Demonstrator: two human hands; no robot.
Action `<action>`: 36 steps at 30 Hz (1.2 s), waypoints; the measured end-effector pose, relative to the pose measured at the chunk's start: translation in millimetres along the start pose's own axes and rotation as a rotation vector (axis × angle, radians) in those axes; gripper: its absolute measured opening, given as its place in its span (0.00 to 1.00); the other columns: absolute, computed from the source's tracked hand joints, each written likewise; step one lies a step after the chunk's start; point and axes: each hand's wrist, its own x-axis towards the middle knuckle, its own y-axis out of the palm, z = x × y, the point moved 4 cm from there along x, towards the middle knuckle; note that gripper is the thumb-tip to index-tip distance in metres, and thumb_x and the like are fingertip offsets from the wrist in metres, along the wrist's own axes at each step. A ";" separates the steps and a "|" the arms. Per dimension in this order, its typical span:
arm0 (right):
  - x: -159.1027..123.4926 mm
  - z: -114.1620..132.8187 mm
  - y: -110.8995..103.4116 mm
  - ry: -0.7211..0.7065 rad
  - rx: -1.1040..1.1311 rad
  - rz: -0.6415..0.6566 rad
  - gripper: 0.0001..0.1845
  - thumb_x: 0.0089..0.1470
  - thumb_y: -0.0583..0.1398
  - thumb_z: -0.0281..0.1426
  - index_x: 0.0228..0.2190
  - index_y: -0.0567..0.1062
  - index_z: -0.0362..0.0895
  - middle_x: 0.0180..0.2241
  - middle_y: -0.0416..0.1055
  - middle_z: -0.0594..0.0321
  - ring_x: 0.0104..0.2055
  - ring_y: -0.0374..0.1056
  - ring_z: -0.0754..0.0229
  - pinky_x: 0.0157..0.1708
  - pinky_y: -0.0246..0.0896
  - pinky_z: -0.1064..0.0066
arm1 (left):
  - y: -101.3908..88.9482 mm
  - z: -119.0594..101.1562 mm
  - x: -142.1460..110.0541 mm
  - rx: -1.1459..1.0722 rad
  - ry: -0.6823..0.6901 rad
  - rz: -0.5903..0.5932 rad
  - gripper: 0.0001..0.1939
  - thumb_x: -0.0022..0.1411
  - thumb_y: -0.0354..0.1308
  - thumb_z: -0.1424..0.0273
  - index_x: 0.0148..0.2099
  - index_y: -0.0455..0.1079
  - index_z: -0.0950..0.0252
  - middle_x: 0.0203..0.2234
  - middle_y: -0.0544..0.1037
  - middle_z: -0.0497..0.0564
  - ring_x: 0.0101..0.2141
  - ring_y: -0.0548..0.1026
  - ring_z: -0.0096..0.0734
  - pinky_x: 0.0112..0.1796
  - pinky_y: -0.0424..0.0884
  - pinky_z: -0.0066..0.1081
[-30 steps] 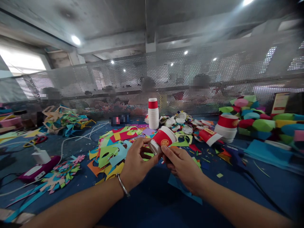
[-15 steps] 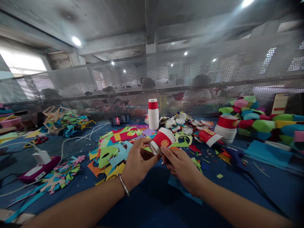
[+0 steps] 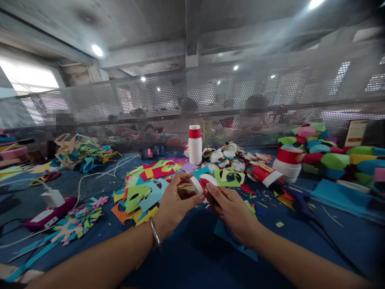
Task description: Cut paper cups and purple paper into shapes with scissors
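A red and white paper cup (image 3: pixel 197 184) is held on its side between my two hands, above the blue table. My left hand (image 3: pixel 175 204), with a silver bangle at the wrist, grips the white end, fingers on top and thumb below. My right hand (image 3: pixel 227 204) pinches the red side near the middle, where the wall looks pressed in. The fingers hide part of the cup, and whether the right hand holds anything else cannot be made out. Just beyond stands a tall stack of paper cups (image 3: pixel 195 151). Cut coloured paper (image 3: pixel 141 192) lies left of the cup.
Round white-rimmed pieces (image 3: pixel 230 154) lie heaped behind the hands. To the right are a tipped red cup (image 3: pixel 266 174), another cup stack (image 3: pixel 287 170) and a dark-blue corded tool (image 3: pixel 300 204). At left are a purple power strip (image 3: pixel 49 216) and scissors (image 3: pixel 45 178).
The cup has turned and its red wall now looks pinched in, with the gold emblem out of sight. My right hand has closed further over it; my left hand has barely shifted.
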 end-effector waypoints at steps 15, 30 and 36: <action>-4.6 17.6 -3.5 -0.375 -0.537 -0.002 0.25 0.64 0.50 0.48 0.23 0.65 0.45 0.22 0.60 0.67 0.25 0.55 0.62 0.25 0.46 0.70 | -5.2 -5.1 -1.2 0.131 0.107 -0.031 0.26 0.57 0.66 0.64 0.53 0.59 0.62 0.44 0.74 0.54 0.42 0.76 0.34 0.44 0.74 0.36; -9.6 21.5 -3.5 -0.437 -0.648 -0.037 0.24 0.65 0.49 0.46 0.23 0.65 0.46 0.22 0.63 0.66 0.26 0.59 0.61 0.27 0.48 0.68 | -1.1 -1.4 -4.5 0.134 0.097 -0.019 0.26 0.55 0.67 0.63 0.50 0.59 0.62 0.42 0.77 0.55 0.44 0.78 0.39 0.43 0.74 0.38; -9.0 19.7 -3.7 -0.430 -0.679 -0.040 0.24 0.65 0.48 0.46 0.24 0.67 0.46 0.23 0.66 0.64 0.27 0.61 0.60 0.28 0.49 0.68 | 0.9 -1.4 -3.5 0.089 0.035 -0.037 0.25 0.53 0.69 0.63 0.45 0.59 0.62 0.37 0.78 0.52 0.39 0.78 0.36 0.40 0.73 0.36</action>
